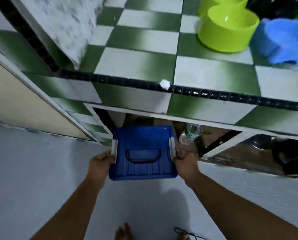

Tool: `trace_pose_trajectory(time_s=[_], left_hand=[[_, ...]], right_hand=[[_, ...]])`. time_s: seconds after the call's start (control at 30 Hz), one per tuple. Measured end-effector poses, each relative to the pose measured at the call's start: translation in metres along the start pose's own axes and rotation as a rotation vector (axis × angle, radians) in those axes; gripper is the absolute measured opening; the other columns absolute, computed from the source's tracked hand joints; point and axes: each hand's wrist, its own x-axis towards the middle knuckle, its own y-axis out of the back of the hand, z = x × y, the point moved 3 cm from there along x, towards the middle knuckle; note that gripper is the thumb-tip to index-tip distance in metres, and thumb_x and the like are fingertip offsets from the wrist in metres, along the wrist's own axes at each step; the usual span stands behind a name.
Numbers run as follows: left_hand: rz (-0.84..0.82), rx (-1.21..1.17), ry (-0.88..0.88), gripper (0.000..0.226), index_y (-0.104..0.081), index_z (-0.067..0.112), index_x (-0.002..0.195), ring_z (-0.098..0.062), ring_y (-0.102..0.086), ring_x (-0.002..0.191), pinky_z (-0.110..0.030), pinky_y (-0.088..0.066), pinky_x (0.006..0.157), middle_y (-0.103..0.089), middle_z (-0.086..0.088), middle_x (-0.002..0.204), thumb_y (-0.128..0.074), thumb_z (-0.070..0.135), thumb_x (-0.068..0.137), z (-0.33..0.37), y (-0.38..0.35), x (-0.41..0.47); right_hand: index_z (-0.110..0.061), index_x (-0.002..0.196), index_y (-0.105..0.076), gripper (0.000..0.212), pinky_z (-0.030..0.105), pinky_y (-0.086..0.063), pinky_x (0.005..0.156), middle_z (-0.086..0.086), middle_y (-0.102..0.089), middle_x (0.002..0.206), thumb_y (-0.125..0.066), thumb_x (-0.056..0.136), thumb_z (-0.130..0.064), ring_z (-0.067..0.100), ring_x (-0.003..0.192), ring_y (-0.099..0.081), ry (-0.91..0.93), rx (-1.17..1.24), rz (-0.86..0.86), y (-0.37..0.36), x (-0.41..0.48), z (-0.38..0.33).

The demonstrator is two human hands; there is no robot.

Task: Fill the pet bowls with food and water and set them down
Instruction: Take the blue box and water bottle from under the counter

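A blue lidded plastic box (pixel 143 139) with a dark handle and white side clips sits half out of the open space under the tiled counter. My left hand (pixel 100 161) grips its left side by the white clip. My right hand (pixel 182 161) grips the right side the same way. On the counter at the upper right stand a lime-green pet bowl (pixel 226 32) and a blue pet bowl (pixel 281 40). The green bowl looks empty; the inside of the blue one is blurred.
A clear plastic water bottle (pixel 190 134) with a green label lies under the counter (pixel 144 61), right of the box. A dark object (pixel 290 156) sits in the compartment further right. My bare feet and a thin black cable (pixel 188 235) are on the pale floor.
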Motion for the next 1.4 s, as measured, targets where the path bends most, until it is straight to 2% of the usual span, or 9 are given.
trace_pose_trajectory(time_s=[0.1, 0.2, 0.37, 0.5, 0.67, 0.87, 1.0, 1.07, 1.4], left_hand=[[0.015, -0.035, 0.018, 0.036, -0.062, 0.021, 0.126, -0.018, -0.067, 0.088, -0.031, -0.052, 0.093, -0.070, -0.002, 0.100, -0.066, 0.002, 0.095, 0.019, 0.025, -0.053], [0.043, -0.027, 0.015, 0.041, -0.059, 0.013, 0.136, -0.016, -0.065, 0.088, -0.029, -0.048, 0.096, -0.067, -0.001, 0.101, -0.066, 0.004, 0.096, 0.041, 0.046, -0.102], [0.058, 0.020, 0.012, 0.039, -0.062, 0.005, 0.135, -0.019, -0.066, 0.092, -0.031, -0.053, 0.087, -0.068, -0.011, 0.119, -0.067, 0.007, 0.096, 0.078, 0.070, -0.171], [0.060, 0.024, -0.028, 0.033, -0.066, 0.005, 0.128, -0.021, -0.067, 0.086, -0.031, -0.053, 0.083, -0.071, -0.001, 0.097, -0.067, 0.005, 0.095, 0.115, 0.078, -0.219], [0.049, 0.000, -0.088, 0.021, -0.074, 0.013, 0.112, -0.024, -0.071, 0.082, -0.031, -0.056, 0.067, -0.077, -0.008, 0.096, -0.069, 0.006, 0.093, 0.156, 0.080, -0.264], [0.026, -0.191, -0.085, 0.012, -0.072, 0.003, 0.091, -0.029, -0.071, 0.073, -0.031, -0.060, 0.058, -0.078, -0.012, 0.079, -0.072, 0.014, 0.093, 0.195, 0.063, -0.305], [-0.002, -0.292, -0.046, 0.015, -0.071, 0.000, 0.099, -0.030, -0.072, 0.079, -0.029, -0.061, 0.053, -0.078, -0.013, 0.080, -0.071, 0.014, 0.093, 0.209, 0.052, -0.312], [-0.017, -0.336, -0.023, 0.017, -0.070, 0.001, 0.103, -0.030, -0.072, 0.082, -0.029, -0.061, 0.054, -0.078, -0.014, 0.083, -0.071, 0.015, 0.093, 0.211, 0.045, -0.312], [-0.184, -0.366, -0.057, 0.014, -0.072, 0.004, 0.105, -0.024, -0.076, 0.081, -0.037, -0.061, 0.080, -0.078, -0.015, 0.094, -0.068, 0.010, 0.094, 0.254, 0.001, -0.279]], right_hand=[[-0.023, 0.099, -0.071, 0.040, 0.032, -0.061, 0.081, -0.001, -0.076, 0.101, -0.055, 0.086, 0.012, 0.015, 0.092, -0.071, 0.020, 0.002, -0.094, 0.010, -0.046, -0.030], [-0.028, 0.092, -0.071, 0.044, 0.030, -0.061, 0.078, -0.007, -0.076, 0.093, -0.056, 0.084, 0.013, 0.012, 0.088, -0.072, -0.001, 0.029, -0.101, 0.028, -0.095, -0.059], [-0.033, 0.089, -0.071, 0.046, 0.033, -0.062, 0.077, -0.007, -0.076, 0.090, -0.059, 0.083, 0.010, 0.014, 0.086, -0.072, 0.004, 0.000, -0.121, 0.057, -0.168, -0.099], [-0.024, 0.097, -0.072, 0.038, 0.025, -0.060, 0.072, -0.004, -0.077, 0.094, -0.060, 0.086, 0.010, 0.012, 0.087, -0.073, 0.026, 0.069, -0.114, 0.080, -0.207, -0.127], [-0.017, 0.095, -0.072, 0.027, 0.023, -0.058, 0.063, 0.000, -0.077, 0.091, -0.062, 0.089, 0.008, 0.016, 0.085, -0.073, 0.068, 0.161, -0.105, 0.118, -0.232, -0.176], [-0.003, 0.098, -0.074, 0.022, 0.035, -0.061, 0.079, 0.012, -0.077, 0.093, -0.061, 0.087, 0.010, 0.023, 0.087, -0.073, 0.190, 0.045, -0.148, 0.158, -0.220, -0.245], [0.003, 0.095, -0.073, 0.016, 0.024, -0.058, 0.064, 0.014, -0.074, 0.086, -0.064, 0.085, 0.009, 0.020, 0.075, -0.065, 0.283, -0.111, -0.144, 0.173, -0.201, -0.295], [0.005, 0.090, -0.073, 0.010, 0.034, -0.058, 0.067, 0.017, -0.072, 0.082, -0.065, 0.082, 0.005, 0.020, 0.072, -0.061, 0.332, -0.210, -0.139, 0.177, -0.187, -0.320], [-0.007, 0.105, -0.075, 0.026, 0.034, -0.054, 0.085, 0.012, -0.074, 0.099, -0.056, 0.088, -0.003, 0.026, 0.093, -0.066, 0.521, -0.615, -0.081, 0.157, -0.100, -0.438]])
